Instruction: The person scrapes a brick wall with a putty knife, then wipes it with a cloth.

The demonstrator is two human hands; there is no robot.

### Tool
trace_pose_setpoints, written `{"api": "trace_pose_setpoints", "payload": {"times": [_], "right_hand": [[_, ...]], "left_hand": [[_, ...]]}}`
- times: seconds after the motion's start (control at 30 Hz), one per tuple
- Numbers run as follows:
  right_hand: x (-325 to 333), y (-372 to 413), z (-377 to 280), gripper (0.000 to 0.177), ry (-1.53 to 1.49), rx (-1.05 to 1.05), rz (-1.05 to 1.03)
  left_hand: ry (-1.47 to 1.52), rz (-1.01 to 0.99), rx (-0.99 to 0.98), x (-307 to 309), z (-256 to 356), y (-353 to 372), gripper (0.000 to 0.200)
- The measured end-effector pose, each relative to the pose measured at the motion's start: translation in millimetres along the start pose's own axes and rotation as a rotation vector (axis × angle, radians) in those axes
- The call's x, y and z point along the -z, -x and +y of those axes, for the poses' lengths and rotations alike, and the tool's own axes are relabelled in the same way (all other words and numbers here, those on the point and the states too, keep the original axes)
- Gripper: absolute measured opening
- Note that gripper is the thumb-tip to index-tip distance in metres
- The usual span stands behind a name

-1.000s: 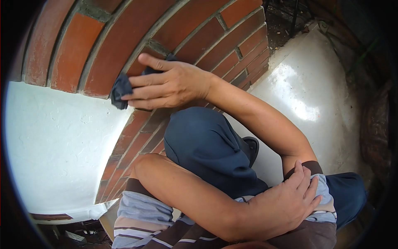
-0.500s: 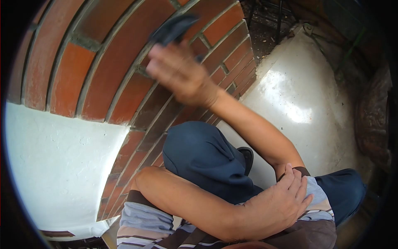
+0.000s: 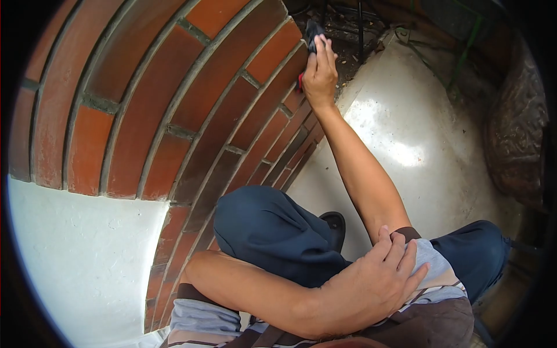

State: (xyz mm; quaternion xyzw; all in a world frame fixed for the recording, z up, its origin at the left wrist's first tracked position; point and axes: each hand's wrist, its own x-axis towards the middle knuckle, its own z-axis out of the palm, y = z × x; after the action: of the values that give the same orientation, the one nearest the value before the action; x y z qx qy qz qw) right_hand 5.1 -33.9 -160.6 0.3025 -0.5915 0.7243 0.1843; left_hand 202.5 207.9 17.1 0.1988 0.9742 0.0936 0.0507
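My right hand is at the far end of a brick wall, its fingers closed on a dark cloth at the wall's corner edge. The cloth sticks out past the fingertips, and a small red bit shows beside the palm. Much of what lies under the hand is hidden. My left hand lies across my body on the right upper arm by the sleeve, holding nothing, fingers stretched and slightly apart.
A white wall section meets the bricks at the lower left. Pale shiny floor stretches to the right. Dark thin legs stand past the corner over dirt. A brown embossed pot-like thing is at the right edge. My bent knee is near the wall.
My right hand has swept along the bricks with the dark cloth, away to the right, out to the wall's corner. The left hand still rests on the arm. The view has shifted slightly.
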Motion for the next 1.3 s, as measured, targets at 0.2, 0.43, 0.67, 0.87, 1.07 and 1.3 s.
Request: {"api": "trace_pose_setpoints", "payload": {"times": [0.2, 0.43, 0.67, 0.87, 1.07, 1.3], "right_hand": [[16.3, 88.8, -31.9, 0.046, -0.025, -0.200, -0.064], [-20.4, -36.7, -151.6, 0.047, -0.372, 0.207, 0.064], [-39.1, 24.7, -245.9, 0.027, -0.764, 1.219, -0.377], [-25.4, -44.0, -178.5, 0.036, -0.367, 0.881, -0.139], [-34.7, -129.8, -166.5, 0.047, -0.318, 0.534, 0.101], [-35.1, -61.7, -211.2, 0.036, -0.394, 1.065, -0.214]], "left_hand": [[-0.009, 0.034, -0.018, -5.0, 1.1, -10.6, 0.051], [0.059, 0.111, 0.004, -9.8, 7.1, -10.5, 0.051], [0.096, 0.275, -0.076, -4.2, -7.8, -25.0, 0.047], [0.072, 0.235, -0.052, -9.7, -2.7, -25.4, 0.046], [0.138, 0.289, -0.110, -2.9, -2.6, -30.8, 0.048], [0.097, 0.222, -0.109, 0.2, -11.3, -39.5, 0.048]]}}
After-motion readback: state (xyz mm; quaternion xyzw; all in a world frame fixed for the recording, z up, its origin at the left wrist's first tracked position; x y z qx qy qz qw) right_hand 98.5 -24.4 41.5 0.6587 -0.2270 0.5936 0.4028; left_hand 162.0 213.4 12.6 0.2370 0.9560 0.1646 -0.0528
